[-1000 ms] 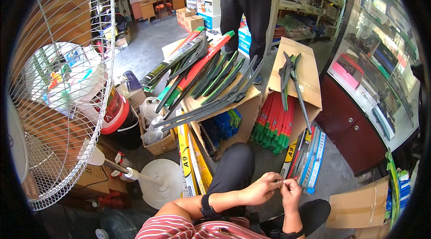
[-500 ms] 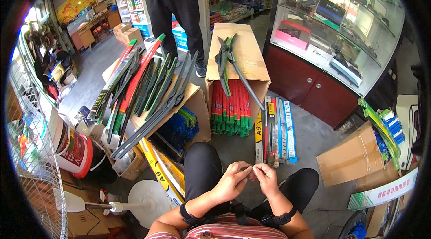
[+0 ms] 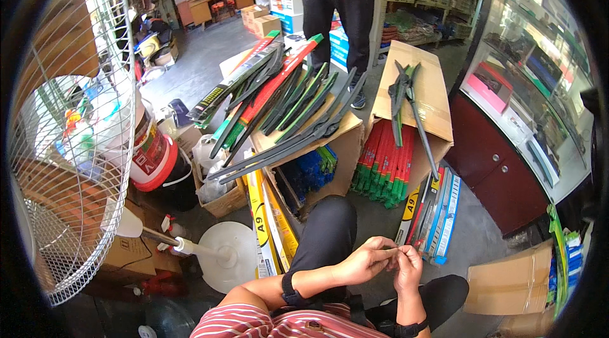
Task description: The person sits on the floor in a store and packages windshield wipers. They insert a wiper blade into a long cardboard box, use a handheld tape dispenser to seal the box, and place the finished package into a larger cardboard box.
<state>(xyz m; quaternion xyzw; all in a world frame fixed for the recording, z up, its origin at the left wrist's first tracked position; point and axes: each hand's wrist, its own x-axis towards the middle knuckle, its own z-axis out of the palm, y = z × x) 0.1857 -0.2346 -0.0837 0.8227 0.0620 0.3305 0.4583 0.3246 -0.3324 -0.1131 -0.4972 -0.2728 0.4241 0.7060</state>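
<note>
Above my lap, my left hand (image 3: 366, 260) and my right hand (image 3: 406, 266) meet with fingertips pinched together. Whatever is between the fingers, if anything, is too small to make out. Past my knees, black wiper blades (image 3: 288, 138) lie heaped on a cardboard box, mixed with red-and-green sleeves (image 3: 266, 87). Right of them, a few more wiper blades (image 3: 403, 93) rest on a second cardboard box (image 3: 431, 74). Its open side shows several red-and-green packages (image 3: 385, 163). Long yellow, red and blue boxes (image 3: 438, 214) stand just beyond my right hand.
A wire-caged fan (image 3: 76, 128) is close on my left, its round white base (image 3: 229, 255) on the floor. Behind it sits a red-and-white bucket (image 3: 152, 154). A person (image 3: 336, 14) stands beyond the boxes. A glass display cabinet (image 3: 485, 166) and a cardboard box (image 3: 507, 278) are on the right.
The view has turned left, so the surroundings shift to the right and more of the fan shows. My hands stay together with fingers pinched.
</note>
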